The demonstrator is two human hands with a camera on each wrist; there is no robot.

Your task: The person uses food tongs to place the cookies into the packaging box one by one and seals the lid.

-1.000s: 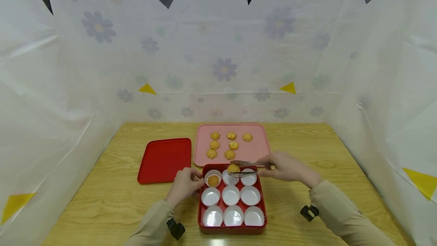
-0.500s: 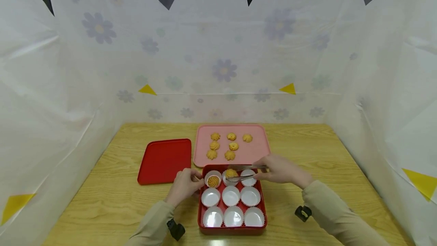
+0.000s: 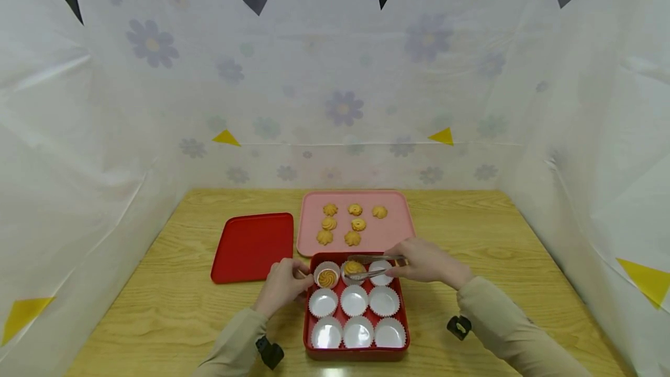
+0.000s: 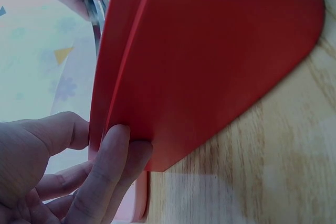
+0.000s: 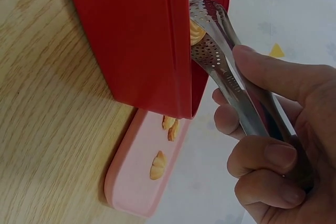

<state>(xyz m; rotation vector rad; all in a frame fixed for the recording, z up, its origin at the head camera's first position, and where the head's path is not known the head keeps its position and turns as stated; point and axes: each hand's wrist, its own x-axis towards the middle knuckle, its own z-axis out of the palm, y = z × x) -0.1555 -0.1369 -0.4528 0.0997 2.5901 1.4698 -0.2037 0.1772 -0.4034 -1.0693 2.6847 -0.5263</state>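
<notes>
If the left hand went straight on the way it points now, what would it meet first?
The red box, at its left wall: the left hand rests against that, fingertips on the outer face, with seemingly no gap.

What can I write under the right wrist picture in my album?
The right hand holds metal tongs around a cookie at the red box, a pink tray behind.

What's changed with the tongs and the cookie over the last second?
The right hand has shifted slightly left and toward the person, lowering the tongs with the cookie into the middle cup of the far row. Whether the tongs have released it is unclear. The left hand still holds the box; the pink tray and its seven cookies stayed put.
</notes>
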